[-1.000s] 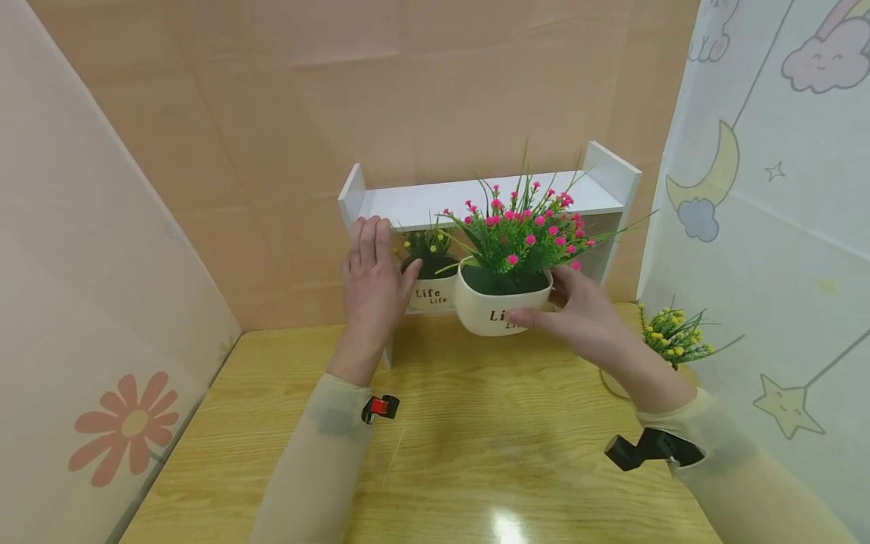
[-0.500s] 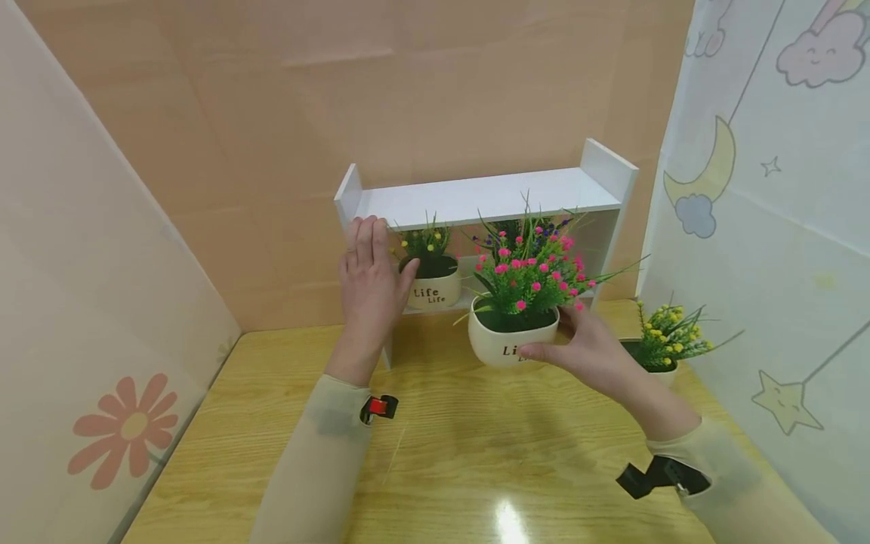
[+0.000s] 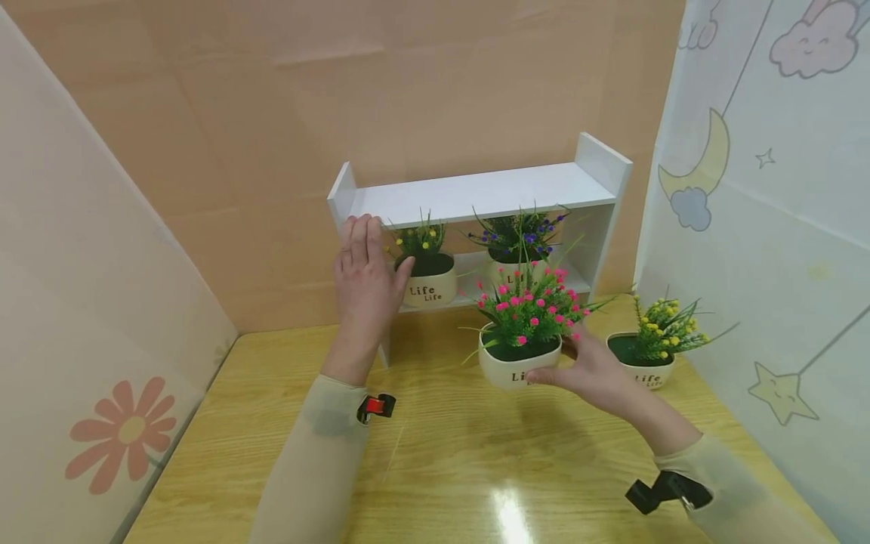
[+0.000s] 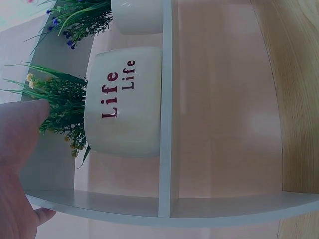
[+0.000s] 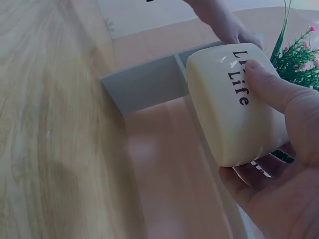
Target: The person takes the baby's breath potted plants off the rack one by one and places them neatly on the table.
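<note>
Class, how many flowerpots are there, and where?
4: a yellow-flowered pot and a purple-flowered pot on the white shelf, a pink-flowered pot in the right hand, and another yellow-flowered pot on the table.

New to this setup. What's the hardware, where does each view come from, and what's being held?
There's no robot here: a person works with bare hands. The wide view looks forward and down from the person's head. The other two are shot from the wrists, so the scene looks turned: the left wrist view shows the shelf sideways, the right one shows the held pot close up.

The right hand grips a pink-flowered pot, held up off the wooden table. The left hand rests at the left end of the white shelf, which stands on the table. On its inner board sit a small yellow-flowered pot and a purple-flowered pot. One more potted plant, also yellow, stands on the table to the right.
</note>
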`<state>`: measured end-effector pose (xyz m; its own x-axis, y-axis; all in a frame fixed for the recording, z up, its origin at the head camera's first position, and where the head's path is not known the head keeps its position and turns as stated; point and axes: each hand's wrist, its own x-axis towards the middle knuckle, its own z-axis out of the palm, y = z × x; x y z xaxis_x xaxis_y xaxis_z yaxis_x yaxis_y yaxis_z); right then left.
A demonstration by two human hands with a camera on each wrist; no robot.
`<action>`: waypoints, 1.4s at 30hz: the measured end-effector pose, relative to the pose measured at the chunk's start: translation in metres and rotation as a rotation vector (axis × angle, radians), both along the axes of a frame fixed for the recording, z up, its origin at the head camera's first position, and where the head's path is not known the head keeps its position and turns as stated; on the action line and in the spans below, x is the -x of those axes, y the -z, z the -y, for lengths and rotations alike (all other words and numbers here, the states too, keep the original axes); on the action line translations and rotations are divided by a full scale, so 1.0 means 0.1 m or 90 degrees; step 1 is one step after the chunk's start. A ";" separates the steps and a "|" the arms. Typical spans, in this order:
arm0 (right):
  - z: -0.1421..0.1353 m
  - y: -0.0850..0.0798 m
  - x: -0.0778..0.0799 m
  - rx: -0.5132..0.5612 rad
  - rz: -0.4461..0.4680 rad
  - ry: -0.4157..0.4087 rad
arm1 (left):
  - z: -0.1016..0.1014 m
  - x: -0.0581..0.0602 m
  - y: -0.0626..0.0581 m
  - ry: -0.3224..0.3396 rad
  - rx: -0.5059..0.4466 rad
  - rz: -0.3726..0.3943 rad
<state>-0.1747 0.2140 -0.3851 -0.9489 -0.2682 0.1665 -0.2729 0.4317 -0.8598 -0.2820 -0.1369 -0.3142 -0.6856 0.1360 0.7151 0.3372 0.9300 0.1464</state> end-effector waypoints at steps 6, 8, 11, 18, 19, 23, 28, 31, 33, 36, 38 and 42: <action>-0.09 0.12 -0.02 -0.024 0.022 0.005 | -0.01 0.01 0.00 0.006 -0.005 0.004; -0.11 0.17 -0.01 -0.027 0.017 0.003 | -0.01 0.01 0.00 0.009 -0.006 0.001; -0.15 0.24 0.00 -0.026 0.005 0.001 | 0.00 0.01 0.00 0.011 -0.008 -0.001; -0.23 0.36 0.06 -0.023 0.034 0.009 | 0.00 0.01 0.02 0.003 -0.003 -0.006; -0.24 0.38 0.06 -0.025 0.039 0.010 | 0.00 0.02 0.02 0.003 -0.002 -0.007; -0.28 0.43 0.09 -0.033 0.048 0.017 | 0.00 0.02 0.02 0.001 -0.001 -0.010; -0.33 0.50 0.13 -0.046 0.055 0.028 | -0.01 0.02 0.01 0.001 -0.003 -0.011; -0.36 0.54 0.16 -0.060 0.070 0.044 | -0.01 0.01 0.00 0.004 -0.008 -0.008; -0.37 0.57 0.17 -0.070 0.080 0.051 | -0.01 0.01 0.00 0.007 -0.012 -0.006; -0.39 0.61 0.19 -0.068 0.090 0.056 | -0.01 0.01 0.00 0.009 -0.015 -0.004; -0.40 0.63 0.20 -0.057 0.094 0.055 | -0.01 0.01 0.00 0.009 -0.013 -0.003; -0.43 0.67 0.21 -0.036 0.102 0.057 | -0.01 0.02 0.01 0.005 -0.007 -0.005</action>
